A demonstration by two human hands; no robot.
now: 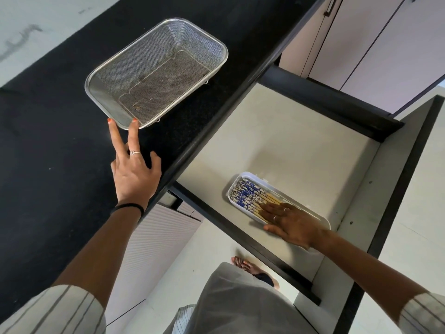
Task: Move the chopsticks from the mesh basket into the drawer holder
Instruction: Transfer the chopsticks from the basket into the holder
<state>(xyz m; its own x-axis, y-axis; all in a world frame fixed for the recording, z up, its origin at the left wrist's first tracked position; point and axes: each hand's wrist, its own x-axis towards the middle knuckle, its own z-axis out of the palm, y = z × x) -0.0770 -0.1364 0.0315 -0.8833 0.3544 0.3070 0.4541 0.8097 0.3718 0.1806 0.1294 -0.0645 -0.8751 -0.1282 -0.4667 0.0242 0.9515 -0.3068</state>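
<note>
Striped sleeves (pixel 55 312) frame the view from below, and both bare arms reach outward from them. Her right hand (pixel 292 224) lies flat, fingers (pixel 269 208) straight, resting on the plain wooden ends of the chopsticks (pixel 248 195), which lie bundled side by side in the white holder (pixel 320 219) inside the open drawer (pixel 277 145). Their long axis runs along the holder's length, blue-patterned ends pointing away from her hand toward the holder's far end. Her left hand (pixel 134 173) stretches over the black surface (pixel 48 131), two straight fingers (pixel 133 133) touching the near rim of the mesh basket (pixel 96 83), gripping nothing.
</note>
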